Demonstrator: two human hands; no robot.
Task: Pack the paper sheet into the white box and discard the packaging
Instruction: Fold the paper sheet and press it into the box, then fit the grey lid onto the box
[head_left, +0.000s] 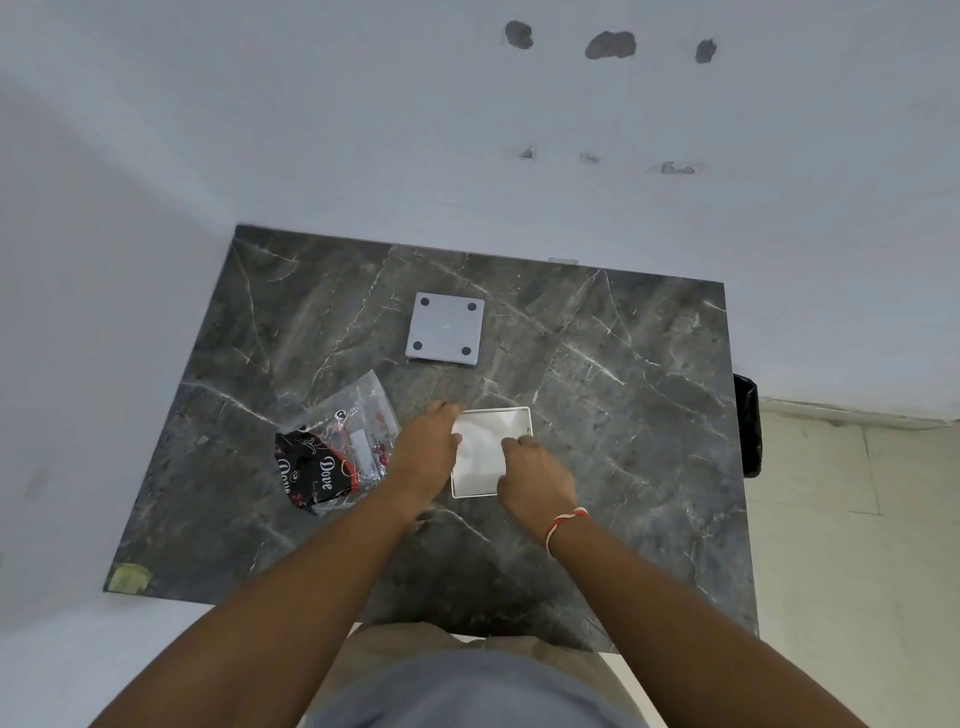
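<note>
The table (597, 364) has a dark grey marble top with thin white veins. On it stands a square white box (514, 415), shallow and open, with a white paper sheet (480, 447) lying inside. The left hand (426, 452) rests on the left edge of the box, fingers spread flat. The right hand (535, 478) presses bent fingers on the sheet. Left of the hands lies a crinkled clear plastic bag (337, 447) with a black printed part. Farther back lies a flat grey square lid (445, 328) with four dark round dots.
</note>
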